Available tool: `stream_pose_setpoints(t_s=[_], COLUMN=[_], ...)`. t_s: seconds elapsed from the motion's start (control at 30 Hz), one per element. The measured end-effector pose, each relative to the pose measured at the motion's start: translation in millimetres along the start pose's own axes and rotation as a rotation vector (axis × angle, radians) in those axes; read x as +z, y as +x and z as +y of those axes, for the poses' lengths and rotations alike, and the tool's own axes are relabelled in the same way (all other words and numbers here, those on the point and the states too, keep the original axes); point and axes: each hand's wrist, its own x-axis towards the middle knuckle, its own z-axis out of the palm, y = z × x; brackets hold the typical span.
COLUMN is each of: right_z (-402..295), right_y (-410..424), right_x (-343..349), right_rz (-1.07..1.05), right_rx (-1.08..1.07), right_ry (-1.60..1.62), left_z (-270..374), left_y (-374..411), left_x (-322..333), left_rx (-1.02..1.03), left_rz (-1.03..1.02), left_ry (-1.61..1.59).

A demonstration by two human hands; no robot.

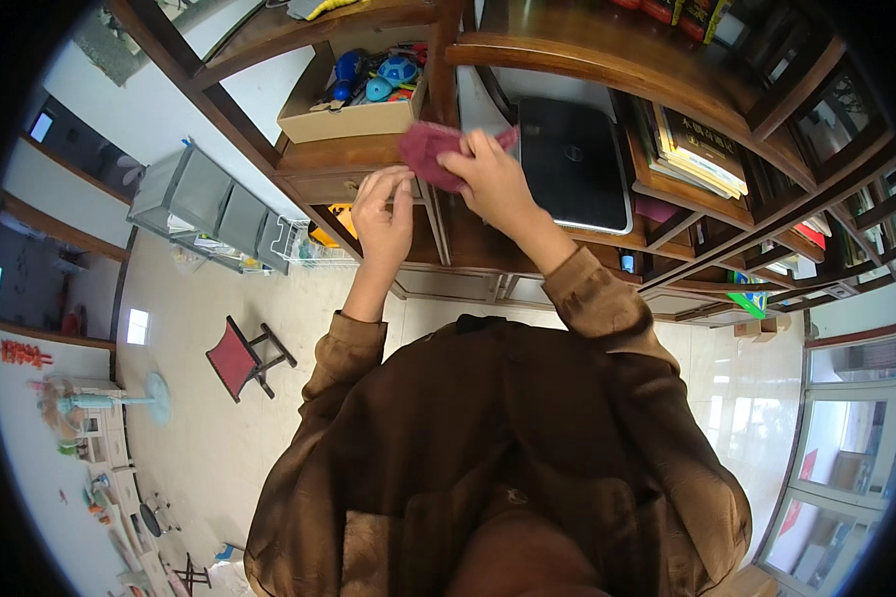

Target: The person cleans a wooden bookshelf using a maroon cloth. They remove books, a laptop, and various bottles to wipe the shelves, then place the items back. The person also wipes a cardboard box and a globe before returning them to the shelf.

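A crumpled maroon cloth is bunched in my right hand, in front of the wooden shelf unit. One end sticks out past my fingers towards a black Dell laptop, which leans in the shelf bay just to the right. My left hand is raised beside the cloth, fingers half curled, thumb apart from them. Its fingertips are close to the cloth's lower left edge; whether they touch it is unclear. Behind that hand is a small wooden drawer. Above the drawer stands an open cardboard box of toys.
Stacked books fill a shelf on the right. Grey storage bins and a white wire basket stand left of the unit. A red folding stool and a pale blue standing fan are on the left side of the room.
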Motion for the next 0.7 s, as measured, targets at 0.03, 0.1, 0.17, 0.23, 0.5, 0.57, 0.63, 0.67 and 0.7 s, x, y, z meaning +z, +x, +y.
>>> stream_pose_setpoints(t_s=[0.03,0.1,0.17,0.23,0.5,0.57,0.63,0.67,0.7], right_z=[1.6,8.9,12.5,13.1,16.7,-11.9,-38.4,-50.3,-53.5], right_y=[-15.4,-45.7,-67.0,-77.9,-118.5,-84.1,-28.4,-2.0,18.6], right_x=[3.3,16.5,26.9,34.6,38.5,6.7,-61.6,-101.7,-140.5], right_rz=[-0.072,-0.130,-0.174,-0.197,-0.276,0.001,0.324,0.434,0.539], right_rx=[0.030,0.087,0.145,0.201,0.521,0.538,0.326,0.239,0.153], right_ry=[-0.004,-0.010,-0.021,-0.041,0.167,0.349,0.247,0.004,-0.240], left_z=[-6.6,-18.8,-26.9,-35.5,-45.3,-52.1,-48.0,-50.9,-47.8], left_y=[-1.7,-3.8,-6.0,-5.2,21.0,24.5,30.8,30.9,34.3], left_x=[-1.9,-2.9,-5.2,-10.8,-33.4,-44.3,-54.4,-60.7,-61.5], left_rx=[-0.049,-0.148,-0.187,-0.206,-0.094,-0.003,-0.007,-0.034,0.002], left_rz=[0.007,0.020,-0.025,-0.096,-0.145,-0.140,-0.144,-0.158,-0.145], left_ry=[-0.025,-0.077,-0.081,-0.093,-0.119,-0.073,-0.080,-0.087,-0.088])
